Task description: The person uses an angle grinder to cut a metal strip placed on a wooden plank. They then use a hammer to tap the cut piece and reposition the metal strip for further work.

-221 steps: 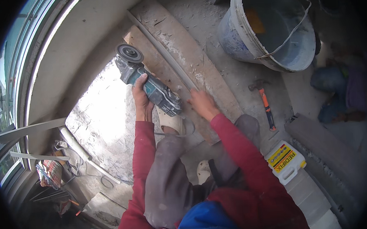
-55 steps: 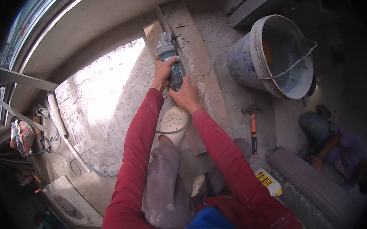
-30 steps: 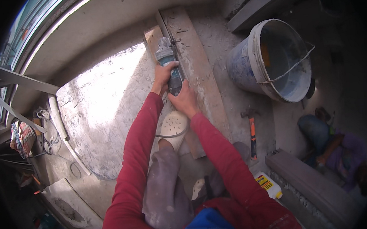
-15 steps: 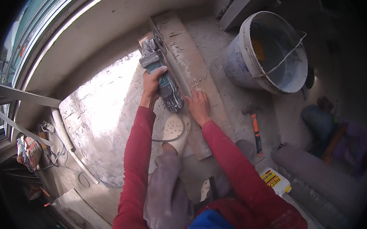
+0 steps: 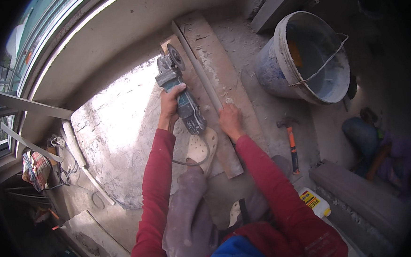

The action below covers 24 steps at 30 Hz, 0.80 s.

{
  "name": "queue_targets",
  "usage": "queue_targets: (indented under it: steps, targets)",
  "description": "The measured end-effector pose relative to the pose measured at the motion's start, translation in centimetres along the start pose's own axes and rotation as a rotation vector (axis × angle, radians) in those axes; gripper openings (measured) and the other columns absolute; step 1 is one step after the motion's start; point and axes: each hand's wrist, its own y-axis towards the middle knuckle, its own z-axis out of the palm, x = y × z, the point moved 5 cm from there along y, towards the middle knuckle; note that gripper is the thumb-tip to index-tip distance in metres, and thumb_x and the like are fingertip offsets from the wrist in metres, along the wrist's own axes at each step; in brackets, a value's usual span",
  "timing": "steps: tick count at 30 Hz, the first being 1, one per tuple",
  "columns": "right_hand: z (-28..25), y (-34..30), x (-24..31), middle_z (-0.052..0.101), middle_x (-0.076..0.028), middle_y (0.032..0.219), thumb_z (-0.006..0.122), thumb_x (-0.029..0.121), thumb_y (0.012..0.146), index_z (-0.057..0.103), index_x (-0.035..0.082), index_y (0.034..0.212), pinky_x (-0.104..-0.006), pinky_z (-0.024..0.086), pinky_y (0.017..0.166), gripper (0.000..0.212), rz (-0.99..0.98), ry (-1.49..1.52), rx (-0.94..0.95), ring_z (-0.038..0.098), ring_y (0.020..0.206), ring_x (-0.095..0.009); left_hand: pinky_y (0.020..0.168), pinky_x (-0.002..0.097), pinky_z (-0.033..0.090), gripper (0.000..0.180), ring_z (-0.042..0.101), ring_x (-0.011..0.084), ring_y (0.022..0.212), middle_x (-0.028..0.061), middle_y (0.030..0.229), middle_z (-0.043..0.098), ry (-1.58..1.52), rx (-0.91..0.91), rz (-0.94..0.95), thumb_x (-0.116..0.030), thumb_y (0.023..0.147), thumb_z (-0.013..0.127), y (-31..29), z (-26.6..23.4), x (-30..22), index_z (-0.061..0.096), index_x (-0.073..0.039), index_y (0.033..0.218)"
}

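My left hand is wrapped round the body of a dusty teal and black angle grinder. The grinder's disc stands just left of a narrow grey strip, with a gap between them. This long strip lies lengthwise on a dusty wooden plank. Around the strip's near end my right hand is closed, its fingertips partly hidden. A cord loops from the grinder past my pale clog, beside the plank's near end.
A dirty bucket with a wire handle stands to the right. Nearer lie a hammer with an orange handle and a white bottle. Another person is at the dark right edge. A pale worn slab spreads leftward below the window.
The grinder's disc has come away from the strip and turned more into view. My right hand has gone from resting with fingers extended beside the strip to gripping its near end.
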Motion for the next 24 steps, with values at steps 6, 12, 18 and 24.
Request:
queue_targets:
  steps: [6,12,18,24]
  targets:
    - [-0.3,-0.9,0.0,0.061,-0.014,0.093,0.067,0.012,0.091,0.062,0.006,0.090,-0.0497,0.047,0.081,0.009,-0.057,0.008,-0.143,0.060,0.091,-0.037,0.068,0.0351,0.060,0.031,0.070,0.0193,0.075,0.0076,0.092,0.069,0.018,-0.006,0.003,-0.019,0.087,0.077,-0.1,-0.2,0.4,0.062,-0.004,0.110]
    - [0.5,-1.5,-0.1,0.059,-0.014,0.090,0.064,0.006,0.094,0.063,0.003,0.094,-0.0473,0.044,0.084,0.003,-0.175,0.089,-0.268,0.057,0.090,-0.037,0.069,0.0354,0.060,0.031,0.070,0.0197,0.075,0.0079,0.092,0.068,0.052,0.000,-0.029,-0.019,0.087,0.076,-0.4,-0.7,0.6,0.062,-0.004,0.110]
    - [1.1,-1.2,-0.9,0.059,-0.014,0.093,0.062,0.005,0.092,0.063,0.005,0.094,-0.0485,0.044,0.084,0.002,-0.201,0.149,-0.284,0.055,0.091,-0.038,0.066,0.0353,0.061,0.030,0.070,0.0202,0.072,0.0080,0.088,0.068,0.012,0.009,-0.006,-0.018,0.087,0.075,0.0,-0.1,0.8,0.061,-0.004,0.110]
    - [0.9,-1.3,-0.7,0.060,-0.015,0.091,0.064,0.006,0.091,0.065,0.004,0.090,-0.0481,0.044,0.085,0.001,-0.173,0.180,-0.310,0.057,0.092,-0.038,0.065,0.0371,0.063,0.029,0.072,0.0221,0.072,0.0097,0.088,0.069,0.005,0.013,0.018,-0.018,0.088,0.073,0.6,0.6,1.4,0.061,-0.002,0.110]
